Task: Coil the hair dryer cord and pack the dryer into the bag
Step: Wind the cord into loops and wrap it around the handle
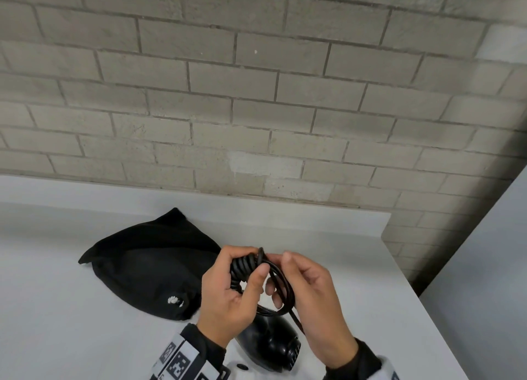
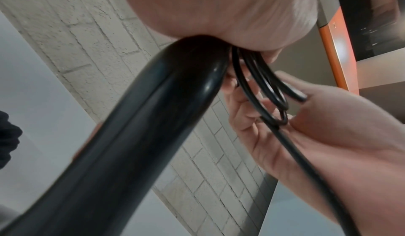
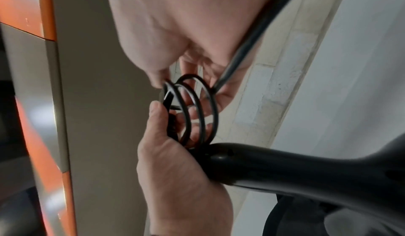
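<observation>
The black hair dryer [image 1: 271,342] hangs body-down just above the white table, its handle [image 2: 136,132] gripped in my left hand [image 1: 228,291]. The ribbed cord end [image 1: 242,268] sticks up out of that fist. Loops of the black cord [image 1: 275,282] are wound beside the handle top, and my right hand [image 1: 308,291] holds them, fingers curled through the loops [image 3: 197,111]. A loose length of cord [image 2: 306,167] runs from the loops down past my right wrist. The black fabric bag [image 1: 154,262] lies flat on the table to the left of my hands.
The white table [image 1: 71,308] ends at a brick wall [image 1: 256,108] behind and drops off at its right edge [image 1: 413,288]. An orange and grey upright frame [image 3: 43,101] stands off to the right side.
</observation>
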The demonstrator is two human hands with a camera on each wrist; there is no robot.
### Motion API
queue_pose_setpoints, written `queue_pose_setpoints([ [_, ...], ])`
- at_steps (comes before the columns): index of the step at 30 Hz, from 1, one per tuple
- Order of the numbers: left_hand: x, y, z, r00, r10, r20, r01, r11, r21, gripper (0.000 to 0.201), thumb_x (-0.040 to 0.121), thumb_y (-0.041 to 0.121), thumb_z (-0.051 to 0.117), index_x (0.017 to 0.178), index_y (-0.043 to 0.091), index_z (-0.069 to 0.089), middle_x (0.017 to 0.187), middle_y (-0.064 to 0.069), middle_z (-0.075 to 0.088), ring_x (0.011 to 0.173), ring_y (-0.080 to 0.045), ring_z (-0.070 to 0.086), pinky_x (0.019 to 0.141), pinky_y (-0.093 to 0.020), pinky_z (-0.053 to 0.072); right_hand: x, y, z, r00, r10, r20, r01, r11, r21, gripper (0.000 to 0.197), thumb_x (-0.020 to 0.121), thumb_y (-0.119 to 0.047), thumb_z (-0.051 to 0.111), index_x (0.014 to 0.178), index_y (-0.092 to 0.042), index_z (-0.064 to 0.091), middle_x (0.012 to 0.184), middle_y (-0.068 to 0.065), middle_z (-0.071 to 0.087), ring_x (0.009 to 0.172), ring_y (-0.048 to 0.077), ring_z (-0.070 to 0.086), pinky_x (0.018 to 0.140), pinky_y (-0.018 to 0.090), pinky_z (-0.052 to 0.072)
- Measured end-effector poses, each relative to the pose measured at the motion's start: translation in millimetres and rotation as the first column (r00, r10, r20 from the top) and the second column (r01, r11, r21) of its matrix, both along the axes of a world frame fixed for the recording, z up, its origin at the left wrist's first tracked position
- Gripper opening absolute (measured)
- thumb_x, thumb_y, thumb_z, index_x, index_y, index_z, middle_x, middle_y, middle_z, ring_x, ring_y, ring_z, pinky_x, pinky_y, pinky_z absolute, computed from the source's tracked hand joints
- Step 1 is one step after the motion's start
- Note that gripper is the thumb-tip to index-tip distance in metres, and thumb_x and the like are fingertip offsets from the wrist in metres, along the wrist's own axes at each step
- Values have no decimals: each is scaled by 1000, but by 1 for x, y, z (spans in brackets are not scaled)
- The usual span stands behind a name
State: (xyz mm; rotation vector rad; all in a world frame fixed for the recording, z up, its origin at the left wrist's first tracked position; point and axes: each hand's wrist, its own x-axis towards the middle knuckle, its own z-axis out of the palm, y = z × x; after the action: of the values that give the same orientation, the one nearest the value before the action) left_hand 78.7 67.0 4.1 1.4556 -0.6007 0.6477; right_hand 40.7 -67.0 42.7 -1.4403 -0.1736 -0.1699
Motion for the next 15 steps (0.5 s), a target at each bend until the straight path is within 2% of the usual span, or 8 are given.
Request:
queue_pose_setpoints([
  [2,2,1,0,999,36,-12,-36,999,24,22,90,46,64,98,26,59,70,12,66,57,-4,63,57,-14,49,-6,-3,-4,995,96,25,-96,995,-20,30,87,-36,70,109,-15,73,86,3,72,74,15,64,66,25,51],
  [4,3,1,1,998,67,-15,-66,996,53,19,90,44,64,98,28,59,75,14,66,62,-5,65,61,-13,49,-6,-9,-8,992,121,18,-120,991,-52,28,85,-13,73,113,-15,72,93,5,74,81,16,68,75,24,53],
  [6,3,1,3,998,63,-23,-61,996,70,22,93,51,59,100,30,59,77,12,66,63,-7,66,62,-15,50,-4,-13,-8,995,99,34,-94,988,-123,28,85,-1,70,108,-15,74,89,8,75,77,17,68,76,25,52],
  [9,1,-1,4,998,42,-43,-38,996,82,23,93,47,58,105,28,61,90,11,69,79,-11,70,71,-21,54,-1,-19,-2,992,117,46,-106,977,-187,28,84,2,70,104,-17,76,88,17,73,77,18,67,77,31,54],
  [12,1,-1,7,994,37,-105,-28,996,88,32,91,40,58,118,23,62,92,10,69,83,-13,69,75,-17,52,5,-23,0,991,132,5,-130,982,-135,39,77,7,74,107,-19,73,87,13,73,81,19,68,78,32,55],
  [15,2,-1,11,984,17,-179,-6,998,61,32,90,45,57,114,25,65,93,10,71,86,-12,69,77,-18,51,10,-27,-1,991,135,0,-134,988,-79,59,64,11,83,109,-18,59,86,14,73,77,23,66,76,37,56],
])
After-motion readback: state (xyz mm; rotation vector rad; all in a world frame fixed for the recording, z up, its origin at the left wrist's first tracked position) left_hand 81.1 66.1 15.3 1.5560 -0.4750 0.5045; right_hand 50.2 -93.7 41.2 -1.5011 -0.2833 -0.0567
